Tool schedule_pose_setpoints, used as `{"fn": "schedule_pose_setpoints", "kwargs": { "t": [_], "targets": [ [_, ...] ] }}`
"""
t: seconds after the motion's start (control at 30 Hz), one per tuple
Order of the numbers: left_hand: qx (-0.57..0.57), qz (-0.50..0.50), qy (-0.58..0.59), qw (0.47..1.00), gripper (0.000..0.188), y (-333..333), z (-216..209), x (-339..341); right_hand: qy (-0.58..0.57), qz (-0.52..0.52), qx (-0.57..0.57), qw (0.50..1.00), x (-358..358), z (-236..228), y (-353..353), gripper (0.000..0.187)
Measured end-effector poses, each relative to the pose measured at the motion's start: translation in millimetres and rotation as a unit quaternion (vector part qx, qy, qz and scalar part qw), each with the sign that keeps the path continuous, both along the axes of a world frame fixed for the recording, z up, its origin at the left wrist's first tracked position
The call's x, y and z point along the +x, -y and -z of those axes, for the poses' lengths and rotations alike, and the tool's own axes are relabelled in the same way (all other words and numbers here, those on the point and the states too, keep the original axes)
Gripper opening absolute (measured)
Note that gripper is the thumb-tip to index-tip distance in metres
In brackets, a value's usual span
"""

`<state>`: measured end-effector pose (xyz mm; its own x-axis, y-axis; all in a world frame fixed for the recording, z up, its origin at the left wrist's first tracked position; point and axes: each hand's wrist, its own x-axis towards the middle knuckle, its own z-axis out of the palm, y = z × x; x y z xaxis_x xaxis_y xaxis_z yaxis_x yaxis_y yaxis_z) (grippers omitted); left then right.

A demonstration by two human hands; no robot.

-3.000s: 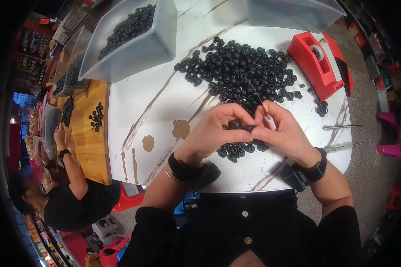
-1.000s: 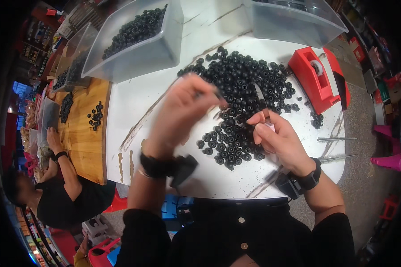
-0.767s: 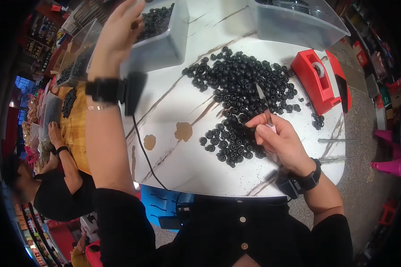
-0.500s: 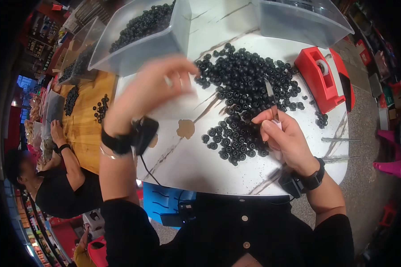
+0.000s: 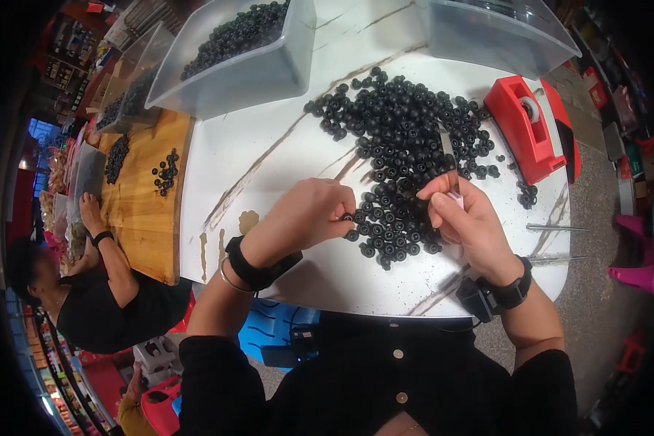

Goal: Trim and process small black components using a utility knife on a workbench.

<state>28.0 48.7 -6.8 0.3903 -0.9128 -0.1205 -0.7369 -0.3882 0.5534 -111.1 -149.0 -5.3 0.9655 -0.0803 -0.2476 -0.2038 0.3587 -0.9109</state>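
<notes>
A heap of small black round parts, some showing a ringed hollow in the middle, spreads over a white marbled table. At the heap's near-left edge, my left hand is closed, thumb and forefinger pinching one black round part. My right hand grips a small knife by its pale handle. The narrow blade points away from me, over the right side of the heap, and its tip is hard to make out against the parts.
A clear plastic bin of black parts stands far left, another clear bin far right. At right sit a red tape dispenser and metal rods. Another person sits at a wooden table on the left.
My left hand has swung down and right from above the table's left part to the heap's near edge, closing on a black part. My right hand keeps the knife nearly still.
</notes>
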Motion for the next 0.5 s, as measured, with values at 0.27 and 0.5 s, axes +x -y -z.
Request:
{"fn": "schedule_pose_setpoints", "kwargs": {
  "t": [0.27,0.5],
  "targets": [
    [-0.229,-0.074,-0.338,0.91,0.013,30.7,-15.3,-13.2,-0.009,-0.005,0.01,1.0,-0.8,-1.5,0.2,0.021],
    [-0.312,-0.14,-0.559,0.755,0.027,57.0,-1.2,-22.3,0.064,0.026,0.003,0.998,0.3,0.3,0.9,0.028]
  ]
}}
